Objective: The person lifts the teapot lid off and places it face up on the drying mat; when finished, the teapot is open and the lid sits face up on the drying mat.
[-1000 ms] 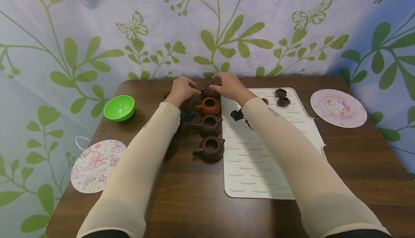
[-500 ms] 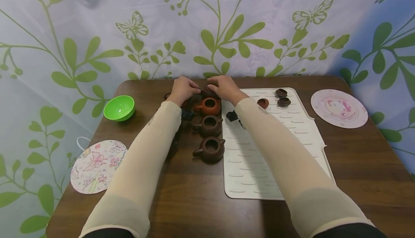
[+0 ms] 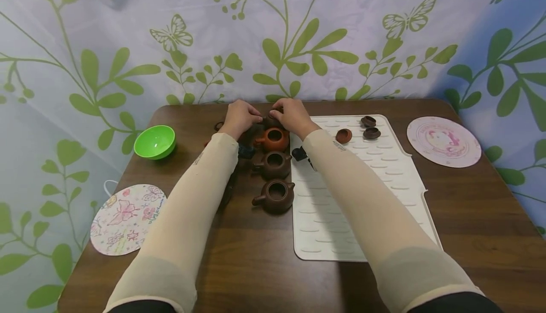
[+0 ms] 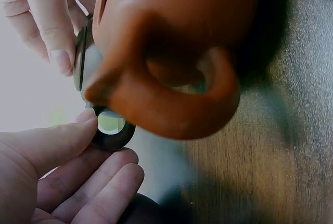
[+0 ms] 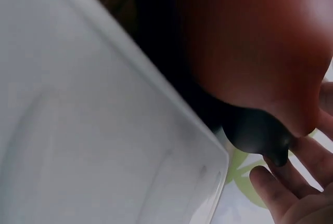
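At the back of the table my left hand [image 3: 239, 118] pinches the ring handle [image 4: 110, 140] of a dark brown teapot [image 3: 269, 122] between thumb and fingers. My right hand [image 3: 295, 117] reaches over the same teapot from the right, its thumb and fingers at the dark lid [image 4: 79, 60]. The small spout [image 5: 281, 154] shows beside the right fingers in the right wrist view. Just in front stands an orange-brown teapot [image 3: 273, 139] without a lid, its loop handle large in the left wrist view. The right hand covers part of the dark teapot.
Two lidless brown teapots [image 3: 277, 204] stand nearer in the row. A white mat [image 3: 324, 227] carries an orange lid [image 3: 343, 136] and two dark lids [image 3: 371, 133]. More pots are partly hidden under the left forearm. A green bowl [image 3: 155, 142] and two round mats lie at the sides.
My right hand has shifted left and closed in over the dark teapot's lid. The orange lid on the mat has come into full view. My left hand has stayed at the handle.
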Available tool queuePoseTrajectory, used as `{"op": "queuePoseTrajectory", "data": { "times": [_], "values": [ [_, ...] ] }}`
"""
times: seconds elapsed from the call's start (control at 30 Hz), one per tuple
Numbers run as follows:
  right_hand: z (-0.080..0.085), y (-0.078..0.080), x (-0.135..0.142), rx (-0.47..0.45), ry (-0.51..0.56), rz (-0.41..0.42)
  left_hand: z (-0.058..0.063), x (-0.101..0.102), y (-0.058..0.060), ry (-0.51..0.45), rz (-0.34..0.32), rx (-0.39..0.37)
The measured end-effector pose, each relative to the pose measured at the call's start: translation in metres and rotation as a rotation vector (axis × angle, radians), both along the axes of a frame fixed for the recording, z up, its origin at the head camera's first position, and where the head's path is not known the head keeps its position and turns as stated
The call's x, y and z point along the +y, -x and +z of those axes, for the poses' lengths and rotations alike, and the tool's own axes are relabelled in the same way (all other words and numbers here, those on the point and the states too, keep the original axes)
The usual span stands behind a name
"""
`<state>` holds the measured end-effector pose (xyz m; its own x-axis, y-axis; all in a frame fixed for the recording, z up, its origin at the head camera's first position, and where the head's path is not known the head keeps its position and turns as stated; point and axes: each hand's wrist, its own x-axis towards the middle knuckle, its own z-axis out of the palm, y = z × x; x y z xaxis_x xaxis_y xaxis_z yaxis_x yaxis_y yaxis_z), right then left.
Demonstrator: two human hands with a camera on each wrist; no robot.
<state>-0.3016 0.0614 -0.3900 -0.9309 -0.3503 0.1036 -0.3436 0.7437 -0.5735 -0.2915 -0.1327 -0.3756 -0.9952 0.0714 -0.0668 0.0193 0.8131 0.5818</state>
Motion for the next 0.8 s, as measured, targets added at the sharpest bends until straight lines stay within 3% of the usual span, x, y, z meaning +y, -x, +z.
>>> {"op": "queuePoseTrajectory", "data": {
  "times": [0.57,0.8],
  "values": [
    [-0.002,-0.004,-0.003,0.051,0.048,-0.074,0.002,0.000,0.002,0.026,-0.012,-0.011],
    [-0.003,-0.015,0.003,0.162,0.201,-0.168,0.002,0.000,0.003,0.017,-0.008,-0.015]
  ]
}}
